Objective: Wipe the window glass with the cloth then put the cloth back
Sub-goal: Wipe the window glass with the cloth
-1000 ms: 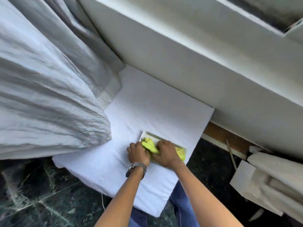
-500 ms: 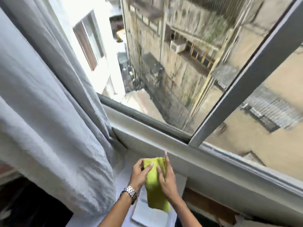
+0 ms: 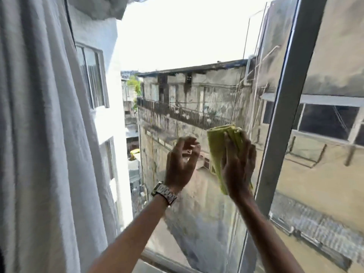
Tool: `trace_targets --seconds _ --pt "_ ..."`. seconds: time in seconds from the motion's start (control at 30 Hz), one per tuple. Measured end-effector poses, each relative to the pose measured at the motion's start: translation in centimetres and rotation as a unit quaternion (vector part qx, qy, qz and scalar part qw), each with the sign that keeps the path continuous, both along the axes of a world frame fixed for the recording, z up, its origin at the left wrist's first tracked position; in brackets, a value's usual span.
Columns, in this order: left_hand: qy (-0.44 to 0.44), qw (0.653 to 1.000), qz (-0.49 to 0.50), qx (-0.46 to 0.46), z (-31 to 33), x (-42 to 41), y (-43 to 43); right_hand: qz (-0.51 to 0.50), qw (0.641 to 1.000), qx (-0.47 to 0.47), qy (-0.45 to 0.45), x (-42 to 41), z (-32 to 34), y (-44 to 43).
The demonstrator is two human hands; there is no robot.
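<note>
My right hand (image 3: 239,166) presses a folded yellow-green cloth (image 3: 217,148) flat against the window glass (image 3: 197,99), close to the grey vertical frame bar. The cloth shows above and to the left of my fingers, and its lower tip hangs below my palm. My left hand (image 3: 181,164), with a metal watch on the wrist, hovers just left of the cloth with fingers spread and curled, holding nothing. The tray where the cloth lay is out of view.
A grey-white curtain (image 3: 45,144) hangs along the left side, next to my left forearm. The grey window frame bar (image 3: 283,115) runs upright to the right of my right hand. A second pane (image 3: 325,154) lies beyond it. The lower sill (image 3: 169,263) shows at the bottom.
Both hands lifted the cloth from the tray on the white pad up to the glass. My left hand has let go; my right hand alone now presses the cloth on the pane.
</note>
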State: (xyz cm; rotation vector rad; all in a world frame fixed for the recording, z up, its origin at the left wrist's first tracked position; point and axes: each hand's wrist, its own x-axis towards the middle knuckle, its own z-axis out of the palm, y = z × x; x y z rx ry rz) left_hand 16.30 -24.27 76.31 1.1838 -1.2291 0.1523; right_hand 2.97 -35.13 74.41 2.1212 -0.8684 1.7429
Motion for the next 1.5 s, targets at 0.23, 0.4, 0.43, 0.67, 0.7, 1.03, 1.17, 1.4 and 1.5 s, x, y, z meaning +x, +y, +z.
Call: trace_targets --seconds 0.23,0.4,0.43,0.67,0.7,1.03,1.17,1.4,1.5 --pt "-0.211 0.927 0.302 -0.069 9.9 15.8 -2.4 -0.106 0.992 -0.067 -0.028 3.7 1.6 -3.1" --pt "-0.316 0.900 0.298 0.041 10.1 23.4 -4.7 -0.119 0.990 -0.082 -0.001 4.7 -0.2 -5.2" --pt "-0.312 0.901 0.301 0.032 9.8 23.7 -5.3 -0.122 0.989 -0.084 0.003 4.8 -0.2 -5.4" --pt "-0.322 0.890 0.309 -0.089 8.4 25.4 -8.1 -0.158 0.982 -0.099 -0.042 10.5 6.6 -4.3" --pt "-0.324 0.889 0.310 -0.099 8.5 25.4 -8.1 -0.152 0.982 -0.100 -0.049 12.0 7.9 -3.9" --pt "-0.330 0.885 0.293 -0.146 8.2 26.3 -8.1 -0.088 0.931 -0.221 0.279 18.1 -4.7 -1.7" --pt "-0.334 0.882 0.299 -0.146 8.4 26.4 -8.0 -0.109 0.933 -0.215 0.265 10.8 -2.0 -3.5" --pt "-0.325 0.886 0.296 -0.150 8.4 26.6 -8.3 -0.176 0.977 -0.117 -0.011 11.4 14.4 -4.0" --pt "-0.332 0.886 0.288 -0.150 8.3 27.1 -8.5 -0.150 0.980 -0.128 0.000 16.7 13.3 -2.7"
